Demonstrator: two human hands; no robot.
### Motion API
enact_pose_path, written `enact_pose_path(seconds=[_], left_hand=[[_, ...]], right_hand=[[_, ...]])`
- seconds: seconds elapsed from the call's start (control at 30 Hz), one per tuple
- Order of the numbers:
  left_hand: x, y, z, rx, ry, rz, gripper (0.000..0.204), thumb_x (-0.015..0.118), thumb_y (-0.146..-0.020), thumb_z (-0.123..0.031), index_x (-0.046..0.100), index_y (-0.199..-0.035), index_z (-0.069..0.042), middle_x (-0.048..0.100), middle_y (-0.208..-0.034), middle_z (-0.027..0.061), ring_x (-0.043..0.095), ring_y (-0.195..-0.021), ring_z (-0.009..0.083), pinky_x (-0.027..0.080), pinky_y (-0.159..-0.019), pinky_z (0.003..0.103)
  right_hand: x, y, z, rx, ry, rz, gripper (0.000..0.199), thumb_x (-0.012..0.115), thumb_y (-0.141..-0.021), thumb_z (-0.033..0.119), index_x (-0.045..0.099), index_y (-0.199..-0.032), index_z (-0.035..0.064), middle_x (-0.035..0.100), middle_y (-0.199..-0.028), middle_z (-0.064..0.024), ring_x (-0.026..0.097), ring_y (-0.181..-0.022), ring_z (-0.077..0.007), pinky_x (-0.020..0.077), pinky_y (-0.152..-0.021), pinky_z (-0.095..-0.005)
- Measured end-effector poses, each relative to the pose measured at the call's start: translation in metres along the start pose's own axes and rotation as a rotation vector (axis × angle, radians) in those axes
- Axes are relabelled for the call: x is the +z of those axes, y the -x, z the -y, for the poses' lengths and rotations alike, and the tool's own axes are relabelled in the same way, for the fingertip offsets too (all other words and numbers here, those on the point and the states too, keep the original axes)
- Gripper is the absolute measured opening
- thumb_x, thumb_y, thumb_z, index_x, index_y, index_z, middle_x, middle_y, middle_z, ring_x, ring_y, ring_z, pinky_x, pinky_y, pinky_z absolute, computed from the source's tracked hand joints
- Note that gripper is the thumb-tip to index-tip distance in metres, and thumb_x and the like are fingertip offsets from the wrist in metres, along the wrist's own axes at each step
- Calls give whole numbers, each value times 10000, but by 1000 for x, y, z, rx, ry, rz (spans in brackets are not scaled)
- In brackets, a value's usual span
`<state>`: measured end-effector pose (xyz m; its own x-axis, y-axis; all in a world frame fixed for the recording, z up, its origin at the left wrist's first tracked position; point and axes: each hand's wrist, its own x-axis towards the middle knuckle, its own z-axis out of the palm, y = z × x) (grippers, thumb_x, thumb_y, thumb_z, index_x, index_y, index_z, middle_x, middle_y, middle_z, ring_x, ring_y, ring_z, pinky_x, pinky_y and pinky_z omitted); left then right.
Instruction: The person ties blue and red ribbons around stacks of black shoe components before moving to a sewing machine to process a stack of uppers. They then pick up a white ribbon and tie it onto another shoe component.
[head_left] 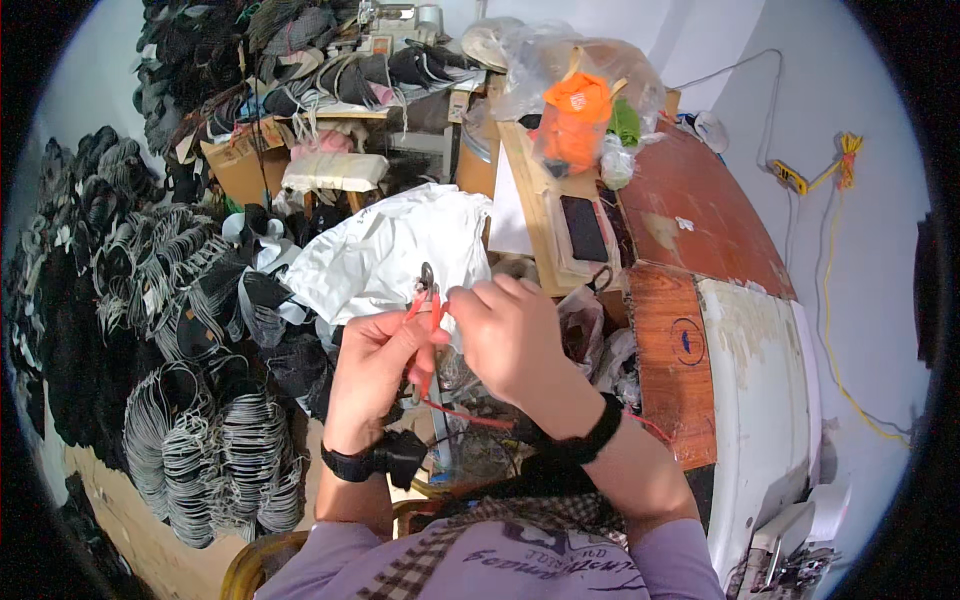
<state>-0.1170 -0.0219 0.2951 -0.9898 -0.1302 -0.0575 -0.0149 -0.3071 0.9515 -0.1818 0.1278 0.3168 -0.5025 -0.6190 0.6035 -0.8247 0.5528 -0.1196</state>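
Note:
In front of my chest, my left hand (385, 355) is closed on a thin red strip (432, 318) that forms a narrow loop above the fingers. A dark metal piece with a ring-like top (427, 278) sits at the upper end of the loop; its exact kind is unclear. More red strip hangs below the hand and trails to the right. My right hand (508, 335) is closed in a pinch right beside the loop, its fingertips near the red strip; what they hold is hidden. Behind both hands lies a crumpled white cloth or bag (395, 245).
Bundles of grey-black looped pieces (220, 450) pile up on the left. A sewing machine (400, 20) stands at the back. To the right are a dark phone (583, 228) on a wooden board, an orange bag (575, 120), a reddish-brown panel (705, 205) and a worn white surface (755, 370).

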Motion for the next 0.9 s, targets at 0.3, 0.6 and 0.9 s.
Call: enact_pose_path(seconds=[0.3,0.6,0.9], left_hand=[[19,4,20,329,152,-240,94,619,-836,-36,625,-894,38,629,-730,47,551,-594,81,441,-556,193],[27,2,22,478,317,-165,218,575,-879,-96,536,-1055,26,605,-871,49,529,-738,85,445,-709,244],[7,-9,46,405,-14,-237,108,600,-866,-95,574,-877,9,596,-710,23,525,-613,73,428,-597,198]], right_hand=[[-15,-8,16,-82,-205,-332,165,649,-729,89,638,-887,45,561,-810,-49,534,-718,-253,418,-667,-361],[-6,-13,15,352,-905,-52,203,715,-731,85,653,-890,-25,636,-850,-116,617,-752,-182,478,-641,-278],[3,-45,-6,152,-622,-406,29,603,-789,12,594,-798,-14,589,-757,-99,567,-751,-165,433,-683,-267]])
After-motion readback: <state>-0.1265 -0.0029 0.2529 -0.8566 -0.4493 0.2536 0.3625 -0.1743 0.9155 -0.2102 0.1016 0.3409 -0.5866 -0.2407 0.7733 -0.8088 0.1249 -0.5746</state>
